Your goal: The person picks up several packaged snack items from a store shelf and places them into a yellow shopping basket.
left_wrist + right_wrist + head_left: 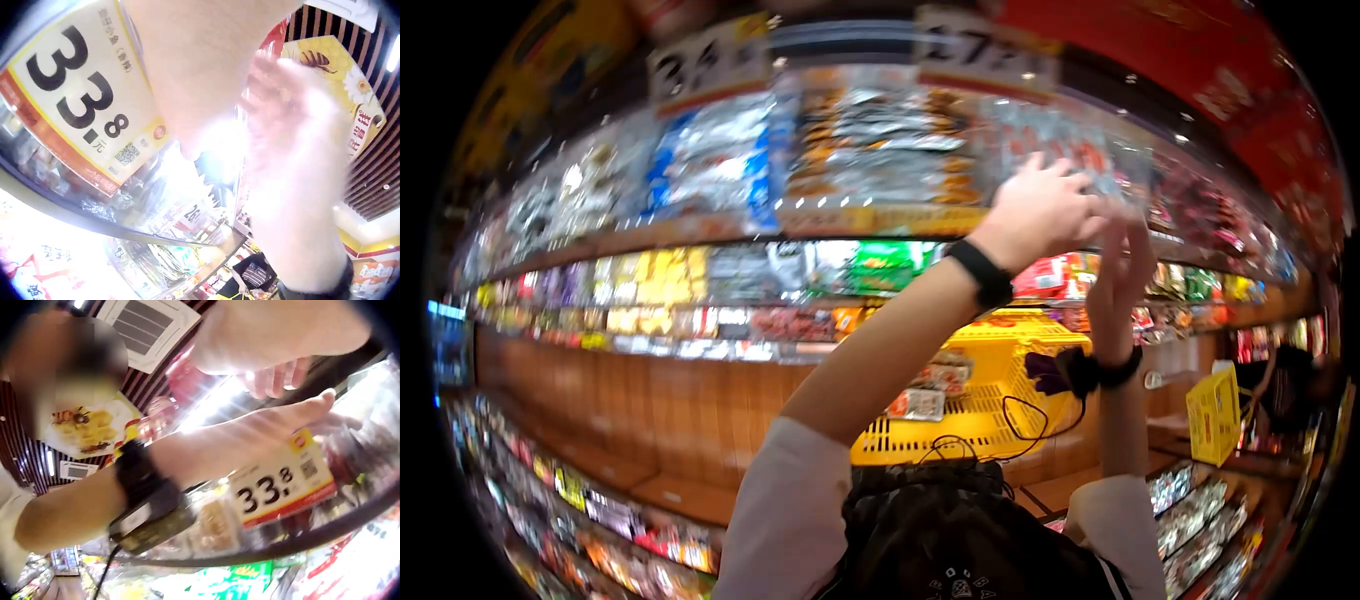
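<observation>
My left hand (1050,205) reaches up to the top shelf, fingers extended in front of clear packets with red print (1090,150). Beside it, my right hand (1122,265) is raised, blurred, its fingers pointing upward. The two hands overlap near the fingertips in the head view. In the left wrist view the right hand (294,137) is up close beside a 33.8 price card (81,94). The right wrist view has the left hand (281,422) extended just above that card (281,487). No held item shows in either hand.
A yellow basket (990,440) with some packets (920,403) inside stands below the hands. A black cable (1045,435) hangs from the right wrist across it. Lower shelves (670,320) carry many bagged snacks. Another yellow basket (1215,415) is at right; a person (253,275) stands in the background.
</observation>
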A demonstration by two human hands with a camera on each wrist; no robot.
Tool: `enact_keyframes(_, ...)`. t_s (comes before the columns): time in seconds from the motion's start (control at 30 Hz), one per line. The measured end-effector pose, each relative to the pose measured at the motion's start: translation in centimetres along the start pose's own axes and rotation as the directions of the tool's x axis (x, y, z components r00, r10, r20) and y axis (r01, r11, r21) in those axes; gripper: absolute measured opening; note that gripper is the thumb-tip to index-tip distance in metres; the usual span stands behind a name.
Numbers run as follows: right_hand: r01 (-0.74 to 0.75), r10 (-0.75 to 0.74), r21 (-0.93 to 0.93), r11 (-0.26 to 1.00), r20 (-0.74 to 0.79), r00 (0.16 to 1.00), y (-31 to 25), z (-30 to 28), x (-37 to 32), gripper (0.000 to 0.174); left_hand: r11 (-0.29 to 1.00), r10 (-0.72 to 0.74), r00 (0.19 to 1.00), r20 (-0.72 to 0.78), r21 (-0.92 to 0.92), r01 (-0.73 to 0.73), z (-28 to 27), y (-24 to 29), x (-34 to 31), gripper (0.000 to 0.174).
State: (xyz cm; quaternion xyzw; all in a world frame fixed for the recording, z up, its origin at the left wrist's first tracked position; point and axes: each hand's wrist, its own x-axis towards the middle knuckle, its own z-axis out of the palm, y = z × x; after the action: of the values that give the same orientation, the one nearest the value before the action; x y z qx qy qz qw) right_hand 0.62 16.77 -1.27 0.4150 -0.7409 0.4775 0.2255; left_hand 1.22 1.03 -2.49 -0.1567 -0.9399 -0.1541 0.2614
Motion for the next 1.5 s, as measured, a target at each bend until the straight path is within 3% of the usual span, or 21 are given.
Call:
enact_keyframes(0.03,-0.008,0.014,-0.049,0.999,0.124,0.992,-2.9,-1.1,-3.4,0.015,0.999,-0.019,0.998,0.052,0.033,0.017,0.1,0.1,0.2,0.037)
enact_keyframes(0.07,0.162,-0.188,0.175,0.971,0.145,0.971,-2.0,-0.4,-7.3,0.014,0.998,-0.050,0.998,0.048,0.029,0.048,0.2,0.3,0.3,0.039)
enact_keyframes(0.1,0.262,-0.383,0.315,0.912,0.428,0.819,-4.1,-0.9,-7.9,0.012,0.998,-0.060,0.997,0.049,0.027,0.059,0.4,0.3,0.2,0.040)
enact_keyframes(0.13,0.332,-0.529,0.490,0.806,0.346,0.775,-3.9,1.0,-10.8,0.011,0.998,-0.059,0.997,0.046,0.023,0.058,0.6,0.4,0.3,0.040)
enact_keyframes(0.2,0.247,-0.502,0.482,0.840,0.521,0.690,-3.9,4.2,-16.0,0.008,0.997,-0.073,0.997,0.040,0.021,0.072,0.8,0.5,0.2,0.040)
enact_keyframes(0.27,-0.048,-0.244,0.299,0.953,0.854,0.460,-1.9,7.3,-21.3,0.023,0.997,-0.073,0.997,0.029,0.021,0.072,0.8,0.7,0.3,0.040)
enact_keyframes(0.3,-0.042,-0.249,0.300,0.953,0.855,0.455,-0.2,8.8,-23.9,0.023,0.997,-0.075,0.997,0.033,0.013,0.075,0.7,0.6,0.3,0.040)
enact_keyframes(0.37,-0.204,0.046,0.003,0.979,0.971,0.234,3.4,11.4,-29.3,0.043,0.997,-0.075,0.996,0.038,0.004,0.075,0.9,0.5,0.2,0.040)
enact_keyframes(0.6,-0.152,0.014,0.000,0.988,0.996,0.092,6.6,15.5,-36.8,0.071,0.994,-0.107,0.987,0.122,0.009,0.106,-0.3,0.8,0.4,0.040)
enact_keyframes(0.67,-0.006,0.102,-0.102,0.995,0.994,-0.040,5.4,16.1,-36.9,0.080,0.997,-0.076,0.994,0.073,0.014,0.076,0.3,0.5,0.3,0.040)
enact_keyframes(0.7,-0.007,0.099,-0.099,0.995,0.994,-0.041,5.4,16.6,-38.0,0.080,0.997,-0.079,0.994,0.079,0.004,0.079,0.2,0.6,0.3,0.040)
enact_keyframes(0.77,0.029,0.075,-0.081,0.996,0.985,0.155,6.0,17.2,-41.7,0.083,0.997,-0.080,0.993,0.086,-0.007,0.081,0.2,0.7,0.2,0.040)
enact_keyframes(0.8,0.028,0.075,-0.080,0.996,0.985,0.155,5.5,16.9,-41.9,0.083,0.997,-0.080,0.993,0.084,0.001,0.080,0.2,0.7,0.2,0.040)
enact_keyframes(0.87,0.222,0.029,-0.124,0.967,0.921,0.389,4.9,16.5,-42.2,0.076,0.997,-0.080,0.993,0.081,0.013,0.079,0.2,0.6,0.3,0.041)
enact_keyframes(0.97,0.114,0.044,-0.102,0.988,0.902,0.430,7.3,17.5,-45.2,0.067,0.997,-0.076,0.993,0.092,0.026,0.074,0.2,0.7,0.3,0.041)
enact_keyframes(1.07,-0.074,0.204,-0.190,0.979,0.900,0.385,5.2,14.5,-40.4,0.063,0.997,-0.073,0.994,0.082,0.020,0.072,0.2,0.5,0.3,0.041)
enact_keyframes(1.1,-0.001,0.278,-0.287,0.958,0.927,0.251,5.5,14.8,-40.1,0.063,0.997,-0.074,0.993,0.089,0.021,0.072,0.2,0.5,0.3,0.041)
enact_keyframes(1.13,-0.004,0.280,-0.288,0.958,0.927,0.251,5.9,14.4,-40.0,0.063,0.997,-0.074,0.993,0.097,0.022,0.072,0.2,0.5,0.3,0.041)
enact_keyframes(1.23,-0.173,0.414,-0.417,0.892,0.909,-0.056,5.6,13.0,-35.9,0.058,0.997,-0.074,0.990,0.117,0.035,0.071,0.1,0.5,0.4,0.041)
enact_keyframes(1.33,-0.087,0.374,-0.383,0.920,0.922,-0.103,7.5,13.3,-35.6,0.045,0.997,-0.075,0.990,0.117,0.034,0.072,0.1,0.6,0.4,0.040)
enact_keyframes(1.5,-0.146,0.413,-0.406,0.902,0.911,0.018,7.2,12.3,-35.2,0.027,0.996,-0.085,0.988,0.129,0.039,0.080,0.2,0.6,0.5,0.040)
